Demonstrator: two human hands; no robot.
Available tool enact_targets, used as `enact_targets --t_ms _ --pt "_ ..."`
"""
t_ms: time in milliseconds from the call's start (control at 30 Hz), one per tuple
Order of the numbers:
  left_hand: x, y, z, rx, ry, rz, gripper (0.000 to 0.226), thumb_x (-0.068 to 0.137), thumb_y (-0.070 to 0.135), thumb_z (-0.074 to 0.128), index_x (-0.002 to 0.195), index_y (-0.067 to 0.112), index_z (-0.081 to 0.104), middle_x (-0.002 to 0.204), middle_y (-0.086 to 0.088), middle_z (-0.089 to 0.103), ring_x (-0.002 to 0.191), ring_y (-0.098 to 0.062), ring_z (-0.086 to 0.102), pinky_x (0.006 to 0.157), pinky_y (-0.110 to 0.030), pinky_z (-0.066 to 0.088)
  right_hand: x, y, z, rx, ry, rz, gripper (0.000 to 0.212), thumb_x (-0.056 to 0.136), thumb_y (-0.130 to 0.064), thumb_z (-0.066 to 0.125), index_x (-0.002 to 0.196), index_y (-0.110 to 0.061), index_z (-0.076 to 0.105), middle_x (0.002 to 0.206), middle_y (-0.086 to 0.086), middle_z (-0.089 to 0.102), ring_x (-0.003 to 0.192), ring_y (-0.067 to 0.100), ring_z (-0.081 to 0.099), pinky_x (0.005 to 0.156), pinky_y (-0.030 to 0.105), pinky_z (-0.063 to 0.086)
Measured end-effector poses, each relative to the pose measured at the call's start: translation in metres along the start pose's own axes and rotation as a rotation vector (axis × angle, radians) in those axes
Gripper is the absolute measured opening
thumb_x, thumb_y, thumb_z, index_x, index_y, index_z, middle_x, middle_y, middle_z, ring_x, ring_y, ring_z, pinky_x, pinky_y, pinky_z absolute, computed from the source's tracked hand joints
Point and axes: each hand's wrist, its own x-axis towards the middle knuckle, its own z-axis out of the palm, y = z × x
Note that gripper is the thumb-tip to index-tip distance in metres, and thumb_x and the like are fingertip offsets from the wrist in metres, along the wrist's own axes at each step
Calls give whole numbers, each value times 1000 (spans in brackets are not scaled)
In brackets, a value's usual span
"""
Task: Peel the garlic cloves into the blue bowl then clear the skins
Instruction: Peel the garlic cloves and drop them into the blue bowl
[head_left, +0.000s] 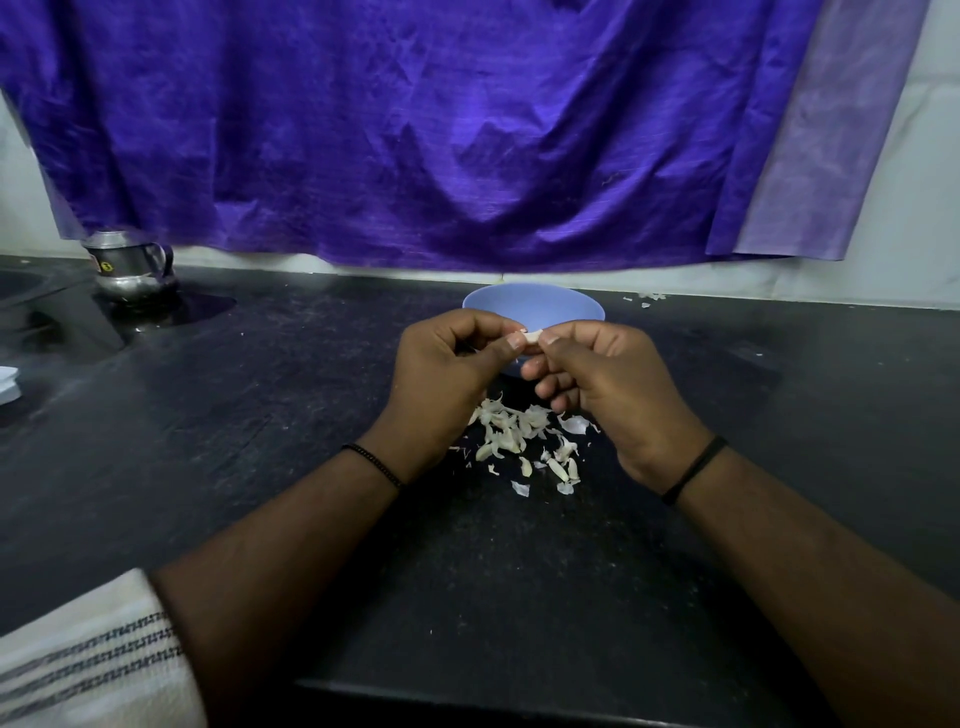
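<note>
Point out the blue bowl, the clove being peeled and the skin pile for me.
blue bowl (535, 306): head view, inner far wall.
garlic clove (532, 336): head view, bit showing between the thumbs.
skin pile (506, 428): head view, middle of heap.

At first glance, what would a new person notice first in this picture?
Both hands, left hand and right hand, pinch one garlic clove just above the blue bowl. Below them, a pile of skins lies on the dark counter. A large purple cloth hangs behind.
</note>
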Motion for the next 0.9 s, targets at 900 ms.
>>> enact_targets --t_ms 900 --pt "5 -11 -3 374 39 303 13 78 10 81 90 12 80 79 13 70 76 -3 64 70 -16 48 3 8 -2 -136 117 -94 17 88 -1 62 79 -5 75 63 5 70 53 12 57 48 19 46"
